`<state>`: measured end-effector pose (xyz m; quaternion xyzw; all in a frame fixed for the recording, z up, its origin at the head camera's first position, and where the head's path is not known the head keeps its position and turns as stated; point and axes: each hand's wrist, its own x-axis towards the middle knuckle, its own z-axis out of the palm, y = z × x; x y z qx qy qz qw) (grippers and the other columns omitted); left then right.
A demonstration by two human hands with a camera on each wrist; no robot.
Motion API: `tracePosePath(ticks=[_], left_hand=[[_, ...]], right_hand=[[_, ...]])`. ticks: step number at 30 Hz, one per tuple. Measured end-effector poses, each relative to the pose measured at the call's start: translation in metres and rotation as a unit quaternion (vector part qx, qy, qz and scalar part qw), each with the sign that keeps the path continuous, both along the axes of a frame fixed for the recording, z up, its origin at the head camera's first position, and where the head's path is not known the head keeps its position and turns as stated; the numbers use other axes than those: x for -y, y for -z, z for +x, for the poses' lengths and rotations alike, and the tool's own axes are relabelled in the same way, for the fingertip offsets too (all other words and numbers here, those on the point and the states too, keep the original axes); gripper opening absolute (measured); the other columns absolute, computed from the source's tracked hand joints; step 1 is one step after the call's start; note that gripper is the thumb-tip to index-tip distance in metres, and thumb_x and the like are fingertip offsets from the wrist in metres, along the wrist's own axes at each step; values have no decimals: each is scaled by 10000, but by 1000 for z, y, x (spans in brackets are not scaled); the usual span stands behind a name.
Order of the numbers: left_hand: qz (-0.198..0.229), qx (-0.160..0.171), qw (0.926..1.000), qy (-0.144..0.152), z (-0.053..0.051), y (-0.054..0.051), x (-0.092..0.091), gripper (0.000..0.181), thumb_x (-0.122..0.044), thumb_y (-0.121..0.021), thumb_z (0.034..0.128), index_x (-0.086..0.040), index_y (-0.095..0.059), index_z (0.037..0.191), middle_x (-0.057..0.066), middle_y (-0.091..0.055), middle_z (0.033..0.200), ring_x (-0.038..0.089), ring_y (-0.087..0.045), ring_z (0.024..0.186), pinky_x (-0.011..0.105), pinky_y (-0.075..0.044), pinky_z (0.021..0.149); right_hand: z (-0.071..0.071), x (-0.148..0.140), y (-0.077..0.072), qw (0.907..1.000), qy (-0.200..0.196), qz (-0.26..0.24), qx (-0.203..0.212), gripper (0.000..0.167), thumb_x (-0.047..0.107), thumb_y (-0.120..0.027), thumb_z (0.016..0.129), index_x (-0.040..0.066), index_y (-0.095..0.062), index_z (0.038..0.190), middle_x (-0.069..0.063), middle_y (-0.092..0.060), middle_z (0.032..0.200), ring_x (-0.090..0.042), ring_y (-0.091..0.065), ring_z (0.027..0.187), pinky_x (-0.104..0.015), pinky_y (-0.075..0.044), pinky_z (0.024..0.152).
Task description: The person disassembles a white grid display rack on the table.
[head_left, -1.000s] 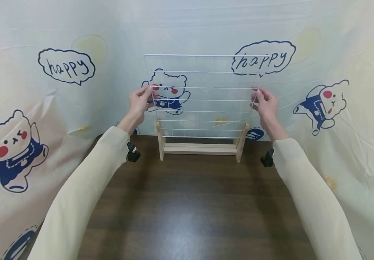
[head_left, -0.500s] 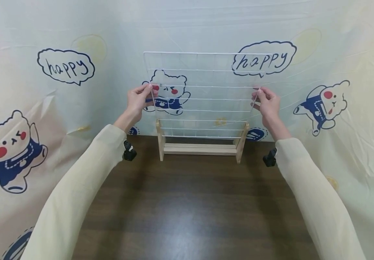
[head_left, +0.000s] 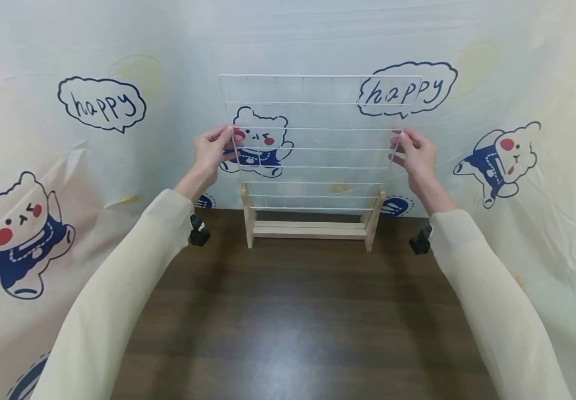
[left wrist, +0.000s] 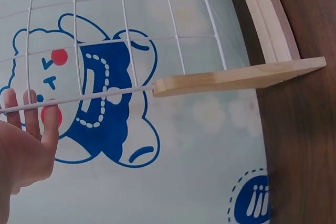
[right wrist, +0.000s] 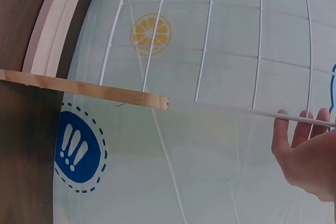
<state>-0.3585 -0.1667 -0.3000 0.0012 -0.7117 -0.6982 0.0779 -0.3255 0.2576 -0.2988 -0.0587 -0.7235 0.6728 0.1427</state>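
Observation:
A white wire grid panel (head_left: 317,129) stands upright, its lower part between the two end pieces of a pale wooden stand (head_left: 310,229). My left hand (head_left: 210,150) pinches the panel's left edge partway up. At the same height on the opposite edge, my right hand (head_left: 420,155) pinches the wire between thumb and fingers. In the left wrist view, the edge wire meets the tip of a wooden end piece (left wrist: 236,77), with fingertips behind the wire. The right wrist view has the other end piece (right wrist: 105,92) likewise meeting the wire; the thumb is hidden there.
The stand rests on a dark brown wooden table (head_left: 278,311), near its back edge. Behind and at both sides hangs a pale cloth (head_left: 178,61) printed with bears and "happy" bubbles. A small black device (head_left: 199,230) sits at each sleeve cuff.
The panel's upper part has risen a little in the head view, and both hands have gone up with it. My right hand has also shifted slightly rightward. The stand stays in place.

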Motion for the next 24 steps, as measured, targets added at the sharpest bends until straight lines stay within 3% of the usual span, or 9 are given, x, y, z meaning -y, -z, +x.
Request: tracePosePath(ticks=[4,10,18,24], left_hand=[[24,-81,9999,55,-1,-14,-2,386,-296,-604,1143,-74,-711,1439,-146,-779,906,96,-746,1012,502,-544,1221],[5,-124,9999,67,-1,-26,-4,388,-288,-610,1137,-65,-717,1435,-134,-781,884,146,-763,1003,501,-556,1191],[148,-96,9998,6,1,-30,-2,386,-286,-621,1131,-74,-712,1441,-124,-781,890,187,-762,1055,522,-539,1215],[33,-108,9999,-79,-1,-40,-3,371,-300,-621,1130,-118,-730,1435,-139,-772,887,119,-742,994,483,-557,1203]], right_hand=[[-2,0,-5,9997,20,-225,-94,320,274,-538,1171,169,-720,1413,113,-693,1002,-100,-698,1055,-361,-594,1160],[0,-1,-12,9988,52,-424,-231,286,239,-547,1168,176,-738,1372,112,-702,967,-77,-712,985,-185,-658,902],[0,1,-22,9989,83,-444,-156,342,259,-557,1164,151,-704,1453,104,-700,989,-123,-711,1048,-219,-656,961],[-2,1,-31,9981,89,-577,-217,335,240,-557,1164,147,-700,1453,96,-698,977,-112,-713,1032,-186,-652,894]])
